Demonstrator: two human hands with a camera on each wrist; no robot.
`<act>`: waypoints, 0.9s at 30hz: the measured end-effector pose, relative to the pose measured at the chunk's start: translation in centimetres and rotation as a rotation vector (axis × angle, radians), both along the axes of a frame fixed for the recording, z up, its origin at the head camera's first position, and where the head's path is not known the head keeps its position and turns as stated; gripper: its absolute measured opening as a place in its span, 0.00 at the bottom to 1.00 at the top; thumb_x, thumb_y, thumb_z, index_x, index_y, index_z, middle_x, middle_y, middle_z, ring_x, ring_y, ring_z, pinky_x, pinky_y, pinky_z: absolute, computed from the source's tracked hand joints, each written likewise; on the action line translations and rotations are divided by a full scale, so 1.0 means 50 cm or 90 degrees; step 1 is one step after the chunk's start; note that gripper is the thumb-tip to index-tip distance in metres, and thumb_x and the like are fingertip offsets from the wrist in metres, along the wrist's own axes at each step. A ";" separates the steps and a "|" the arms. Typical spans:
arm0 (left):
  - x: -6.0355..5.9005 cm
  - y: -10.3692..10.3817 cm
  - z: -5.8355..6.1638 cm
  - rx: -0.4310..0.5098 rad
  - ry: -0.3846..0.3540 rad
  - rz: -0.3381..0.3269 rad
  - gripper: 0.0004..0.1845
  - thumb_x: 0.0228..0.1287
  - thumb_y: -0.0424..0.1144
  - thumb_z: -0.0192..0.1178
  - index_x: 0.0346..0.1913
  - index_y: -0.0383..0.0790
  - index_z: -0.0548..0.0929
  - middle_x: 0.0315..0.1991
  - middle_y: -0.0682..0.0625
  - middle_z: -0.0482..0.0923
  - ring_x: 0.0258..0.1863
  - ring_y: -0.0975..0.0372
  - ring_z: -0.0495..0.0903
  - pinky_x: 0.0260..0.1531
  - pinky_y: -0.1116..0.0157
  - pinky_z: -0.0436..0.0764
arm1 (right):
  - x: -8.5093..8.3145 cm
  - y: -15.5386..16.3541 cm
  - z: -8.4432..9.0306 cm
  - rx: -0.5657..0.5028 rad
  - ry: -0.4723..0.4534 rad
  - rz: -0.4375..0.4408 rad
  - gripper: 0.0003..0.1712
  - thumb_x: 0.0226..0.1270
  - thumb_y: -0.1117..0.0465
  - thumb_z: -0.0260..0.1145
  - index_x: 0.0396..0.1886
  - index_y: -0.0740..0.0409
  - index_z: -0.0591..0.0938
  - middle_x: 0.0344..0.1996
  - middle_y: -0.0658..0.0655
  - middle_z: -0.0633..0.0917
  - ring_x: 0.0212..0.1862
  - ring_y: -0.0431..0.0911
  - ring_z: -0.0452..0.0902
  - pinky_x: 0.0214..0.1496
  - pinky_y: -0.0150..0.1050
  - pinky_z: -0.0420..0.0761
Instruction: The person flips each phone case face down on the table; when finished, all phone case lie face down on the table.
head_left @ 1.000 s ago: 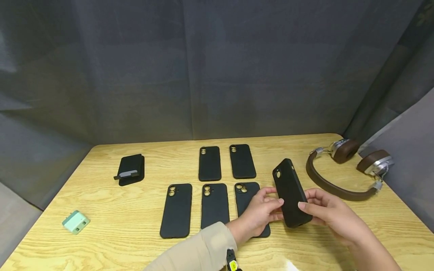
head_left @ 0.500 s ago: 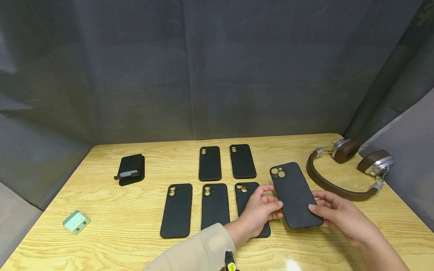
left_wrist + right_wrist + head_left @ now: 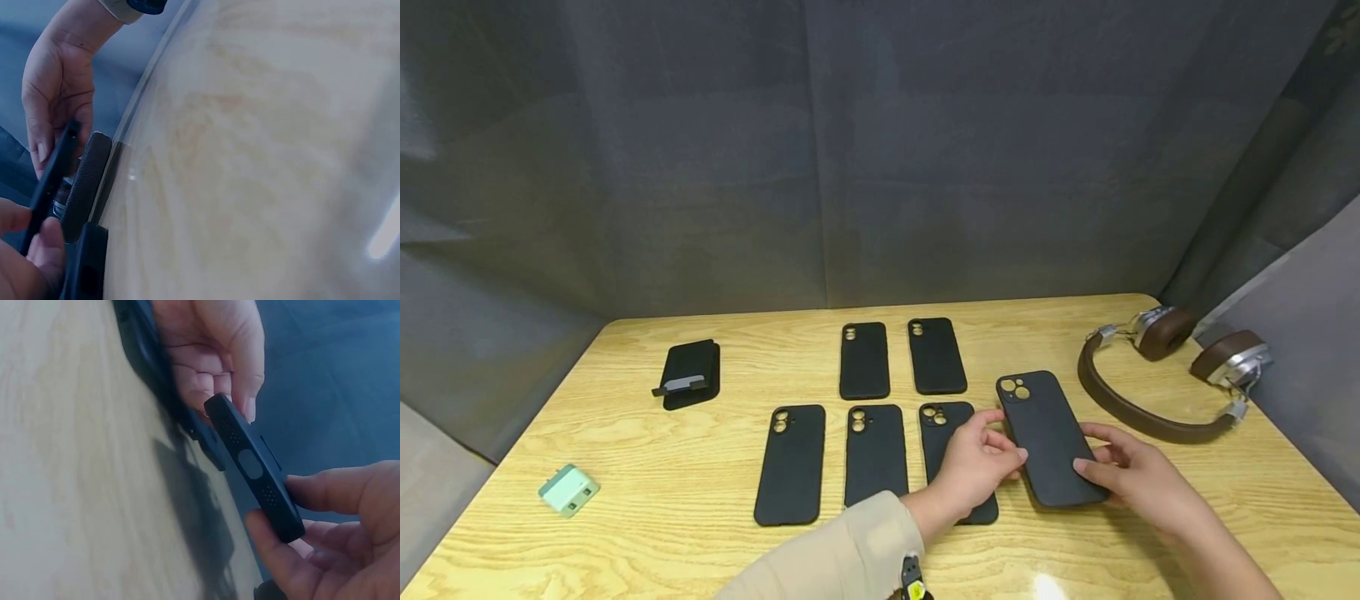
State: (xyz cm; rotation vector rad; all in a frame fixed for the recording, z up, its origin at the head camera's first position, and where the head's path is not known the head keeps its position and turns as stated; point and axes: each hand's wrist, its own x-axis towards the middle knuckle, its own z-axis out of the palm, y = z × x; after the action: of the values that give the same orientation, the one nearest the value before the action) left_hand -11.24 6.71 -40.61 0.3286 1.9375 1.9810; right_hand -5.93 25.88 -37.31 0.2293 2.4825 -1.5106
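Note:
Both hands hold one black phone case [image 3: 1048,437] back-up, low over the wooden table [image 3: 625,533], to the right of the front row of cases. My left hand [image 3: 992,450] pinches its left edge, thumb on top. My right hand [image 3: 1101,467] grips its lower right edge, fingers under it. The left wrist view shows the case [image 3: 50,181] edge-on between the right hand [image 3: 53,94] and my left fingers [image 3: 25,256]. In the right wrist view the case's bottom edge [image 3: 253,465] sits between the left hand [image 3: 219,350] and the right fingers [image 3: 325,512].
Several more black cases lie in two rows: two behind [image 3: 864,360] [image 3: 936,356], three in front [image 3: 790,464] [image 3: 876,454] [image 3: 946,433], the last partly under my left hand. A black wallet-like item [image 3: 691,374], a mint charger [image 3: 568,490] and brown headphones [image 3: 1157,375] also lie here.
The held case has turned from tilted on its edge to flat with its back up. It has then come down closer to the table.

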 end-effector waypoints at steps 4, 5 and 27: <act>-0.005 0.000 0.005 -0.132 0.043 -0.011 0.31 0.53 0.30 0.65 0.62 0.32 0.68 0.24 0.54 0.77 0.20 0.66 0.78 0.25 0.73 0.77 | -0.003 0.001 -0.005 0.001 -0.020 0.012 0.37 0.66 0.61 0.59 0.68 0.72 0.54 0.40 0.61 0.75 0.33 0.44 0.77 0.33 0.40 0.79; -0.007 0.001 0.007 -0.161 0.048 -0.016 0.32 0.53 0.31 0.66 0.62 0.32 0.68 0.23 0.54 0.78 0.20 0.66 0.78 0.26 0.73 0.76 | -0.004 0.003 -0.007 0.001 -0.022 0.019 0.38 0.66 0.60 0.59 0.68 0.72 0.54 0.41 0.62 0.76 0.34 0.44 0.77 0.33 0.40 0.79; -0.023 0.018 0.026 -0.409 0.095 -0.076 0.28 0.52 0.35 0.68 0.56 0.29 0.71 0.11 0.53 0.77 0.12 0.67 0.75 0.25 0.76 0.72 | -0.026 -0.003 -0.022 0.167 -0.006 0.082 0.45 0.57 0.54 0.68 0.63 0.79 0.59 0.39 0.62 0.81 0.39 0.48 0.76 0.37 0.39 0.73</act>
State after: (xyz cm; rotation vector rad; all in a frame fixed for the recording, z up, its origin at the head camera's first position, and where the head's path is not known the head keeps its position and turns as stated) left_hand -12.37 7.59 -39.29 0.4086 2.4467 1.1958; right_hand -7.22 25.75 -38.42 0.1163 2.6288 -1.1306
